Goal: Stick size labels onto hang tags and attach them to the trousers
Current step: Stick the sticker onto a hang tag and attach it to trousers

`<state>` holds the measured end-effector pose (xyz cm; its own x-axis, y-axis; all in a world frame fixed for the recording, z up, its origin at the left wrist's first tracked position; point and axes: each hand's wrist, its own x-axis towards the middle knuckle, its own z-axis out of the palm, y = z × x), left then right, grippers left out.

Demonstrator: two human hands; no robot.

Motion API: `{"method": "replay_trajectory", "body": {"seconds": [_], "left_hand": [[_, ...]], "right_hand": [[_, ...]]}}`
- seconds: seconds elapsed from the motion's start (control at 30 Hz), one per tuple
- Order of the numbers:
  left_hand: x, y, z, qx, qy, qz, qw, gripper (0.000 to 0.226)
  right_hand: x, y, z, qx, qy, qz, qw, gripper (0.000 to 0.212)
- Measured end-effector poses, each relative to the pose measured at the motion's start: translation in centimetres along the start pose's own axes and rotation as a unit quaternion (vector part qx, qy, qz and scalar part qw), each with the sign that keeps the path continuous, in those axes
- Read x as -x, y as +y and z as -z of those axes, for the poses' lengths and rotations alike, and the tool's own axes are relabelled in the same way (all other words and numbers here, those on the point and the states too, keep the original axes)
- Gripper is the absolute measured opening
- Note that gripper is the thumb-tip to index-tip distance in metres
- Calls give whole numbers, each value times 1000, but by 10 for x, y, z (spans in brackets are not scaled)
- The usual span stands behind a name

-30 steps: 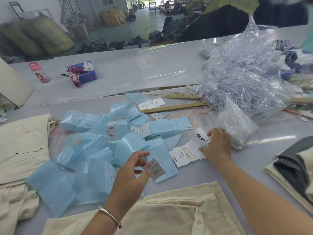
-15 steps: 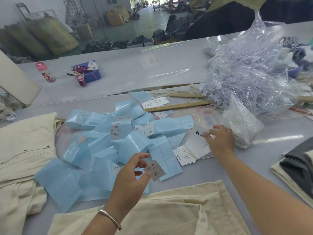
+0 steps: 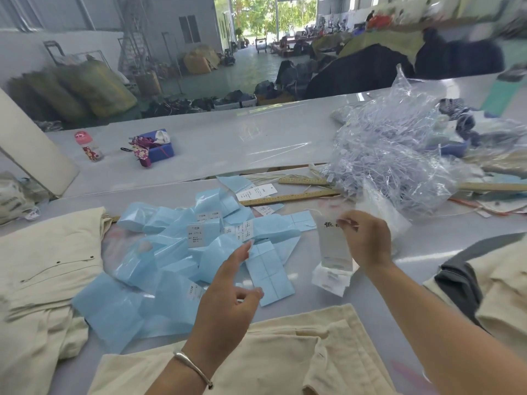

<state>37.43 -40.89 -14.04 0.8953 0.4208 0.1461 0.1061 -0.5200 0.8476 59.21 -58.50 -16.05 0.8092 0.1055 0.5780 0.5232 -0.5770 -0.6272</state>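
Observation:
My right hand pinches the top of a white hang tag, which hangs upright above a small stack of tags on the table. My left hand hovers over the blue backing sheets, fingers spread and loosely bent. No size label shows between its fingers. Several size labels still sit on the blue sheets. Cream trousers lie across the near edge under both forearms.
More cream trousers lie at the left, and folded grey and cream garments at the right. A clear bag of plastic tag fasteners sits at the back right by wooden rulers. A bottle and a blue pouch stand far left.
My right hand has lifted one hang tag off the stack and holds it up. The grey label pinched in my left hand is no longer visible, and its fingers have spread.

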Motion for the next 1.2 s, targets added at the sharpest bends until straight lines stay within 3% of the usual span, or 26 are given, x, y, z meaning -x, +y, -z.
{"method": "replay_trajectory", "body": {"seconds": [0.1,0.17,0.27,0.4,0.5,0.7,0.83,0.93,1.07,1.2], "left_hand": [[10,5,-8,12,7,-4,1000,72],[17,5,-12,11,7,-7,1000,71],[25,5,-10,21,24,-27,999,70],[33,21,2,58,71,-52,994,79],[40,37,5,62,61,-75,993,94],[75,54,-30,111,66,-57,990,97],[100,57,-53,141,116,-43,982,99],[114,62,-63,106,140,-47,983,100],[125,70,-63,96,160,-87,979,106],[137,80,-67,106,140,-114,978,112]], "right_hand": [[-2,4,7,-13,64,-49,997,5],[-3,0,10,-35,54,-92,994,7],[6,-19,19,-174,11,-148,973,10],[39,-51,48,-288,-139,-155,935,14],[76,-72,76,-349,-222,-151,898,22],[132,-93,117,-391,-243,-234,856,5],[173,-96,135,-401,-285,-286,822,11],[186,-90,145,-317,-212,-284,880,13],[187,-75,166,-233,-225,-215,921,78],[188,-78,180,-178,-242,-122,946,97]]}}
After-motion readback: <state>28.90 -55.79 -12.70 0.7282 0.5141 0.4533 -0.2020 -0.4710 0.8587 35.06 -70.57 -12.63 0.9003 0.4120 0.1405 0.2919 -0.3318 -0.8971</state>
